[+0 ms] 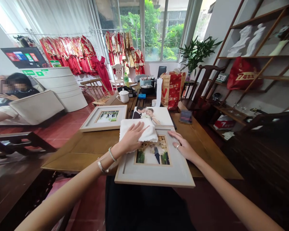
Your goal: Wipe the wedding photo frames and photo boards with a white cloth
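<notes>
A large grey picture frame (156, 173) with a wedding photo lies flat on the wooden table (86, 150), its near edge over the table's front. My left hand (132, 138) presses flat on a folded white cloth (149, 131) that covers the frame's upper left part, fingers stretched out. My right hand (184, 146) rests flat on the frame's right border, fingers extended, a ring on one finger. Bracelets sit on my left wrist.
A second framed photo (104, 117) lies at the table's left, an unframed photo print (156, 115) behind the cloth. Farther back stand a white teapot (123, 95), a red paper bag (172, 89) and a pot. A phone (186, 117) lies at right. A person sits on a sofa at left.
</notes>
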